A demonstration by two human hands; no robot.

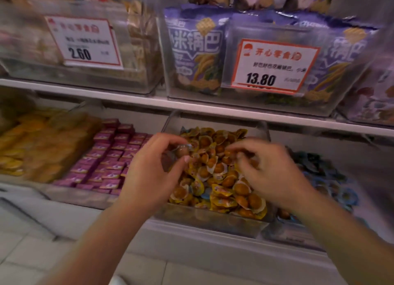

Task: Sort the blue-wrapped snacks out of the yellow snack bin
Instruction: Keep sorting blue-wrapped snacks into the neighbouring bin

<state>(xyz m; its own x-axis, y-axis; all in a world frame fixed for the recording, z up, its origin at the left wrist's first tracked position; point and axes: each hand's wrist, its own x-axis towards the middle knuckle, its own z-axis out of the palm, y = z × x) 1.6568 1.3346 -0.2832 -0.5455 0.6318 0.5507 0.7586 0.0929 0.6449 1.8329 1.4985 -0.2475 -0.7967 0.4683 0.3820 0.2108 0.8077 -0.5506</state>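
Observation:
A clear bin on the lower shelf is heaped with yellow-wrapped snacks. My left hand hovers over the bin's left side and pinches one brown snack with a bluish wrapper edge between thumb and fingers. Over the right side, my right hand has its fingers curled down into the pile. They are blurred, so a hold cannot be made out. A bluish wrapper peeks out among the yellow ones near the front, and another shows at the back left.
A bin of blue-wrapped snacks stands right of the yellow bin. To the left are pink boxes and orange packs. The shelf edge above carries purple bags and price tags, leaving little height over the bins.

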